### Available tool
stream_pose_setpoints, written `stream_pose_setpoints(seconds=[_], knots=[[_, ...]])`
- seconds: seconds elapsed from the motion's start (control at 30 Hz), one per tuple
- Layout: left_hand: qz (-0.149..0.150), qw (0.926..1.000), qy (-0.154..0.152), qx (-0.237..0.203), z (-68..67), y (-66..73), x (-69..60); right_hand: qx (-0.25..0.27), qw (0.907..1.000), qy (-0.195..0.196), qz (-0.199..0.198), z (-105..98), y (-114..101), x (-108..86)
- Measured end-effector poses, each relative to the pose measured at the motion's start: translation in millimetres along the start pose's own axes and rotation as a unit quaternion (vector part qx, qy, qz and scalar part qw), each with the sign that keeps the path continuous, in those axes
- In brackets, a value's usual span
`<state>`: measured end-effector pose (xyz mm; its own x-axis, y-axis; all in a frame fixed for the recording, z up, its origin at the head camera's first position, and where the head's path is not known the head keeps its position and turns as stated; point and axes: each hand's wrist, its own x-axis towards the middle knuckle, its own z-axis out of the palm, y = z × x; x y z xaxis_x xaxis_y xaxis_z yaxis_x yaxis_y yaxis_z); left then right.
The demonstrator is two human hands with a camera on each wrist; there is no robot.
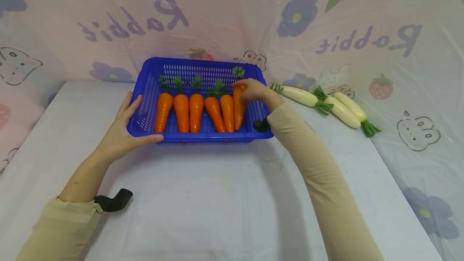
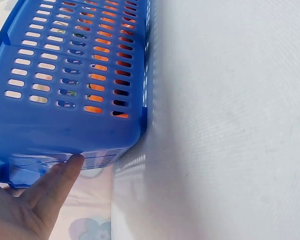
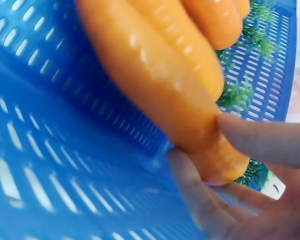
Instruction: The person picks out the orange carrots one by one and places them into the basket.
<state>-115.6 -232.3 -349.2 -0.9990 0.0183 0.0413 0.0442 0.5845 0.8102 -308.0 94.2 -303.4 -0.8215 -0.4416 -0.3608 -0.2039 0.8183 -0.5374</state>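
Observation:
A blue plastic basket (image 1: 203, 135) with slotted walls stands on the white table, several orange carrots with green tops lying side by side in it. My right hand (image 1: 251, 90) pinches the thick upper end of the rightmost carrot (image 1: 238, 110); the right wrist view shows thumb and fingers on either side of this carrot (image 3: 160, 75). At the basket's near left corner is my left hand (image 1: 121, 132), its thumb on the front rim and its straight fingers along the left side. In the left wrist view, those fingers (image 2: 62, 182) touch the basket's outer wall (image 2: 65, 125).
Three white radishes with green stems lie right of the basket, one radish (image 1: 299, 95) nearer it and a radish (image 1: 342, 112) beside another. Behind the table (image 1: 203, 204) hangs a patterned sheet (image 1: 232, 11). A black wrist piece (image 1: 115, 200) sticks out near my left sleeve.

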Motion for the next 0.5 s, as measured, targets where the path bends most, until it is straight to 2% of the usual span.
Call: stream_pose_setpoints(seconds=[0.17, 0.4, 0.5], knots=[[0.0, 1.0, 0.002, 0.0, 1.0, 0.7, -0.5, -0.011, 0.9999, -0.004, 0.004, 2.4, 0.2, 1.2], [-0.002, 1.0, 0.002, 0.003, 1.1, 1.5, -1.0, -0.007, 0.9987, -0.049, 0.009, 2.4, 0.3, 1.5], [-0.002, 1.0, 0.001, 0.002, 0.9, 0.9, -1.0, -0.016, 0.9986, -0.051, 0.003, -0.7, -1.8, -0.9]])
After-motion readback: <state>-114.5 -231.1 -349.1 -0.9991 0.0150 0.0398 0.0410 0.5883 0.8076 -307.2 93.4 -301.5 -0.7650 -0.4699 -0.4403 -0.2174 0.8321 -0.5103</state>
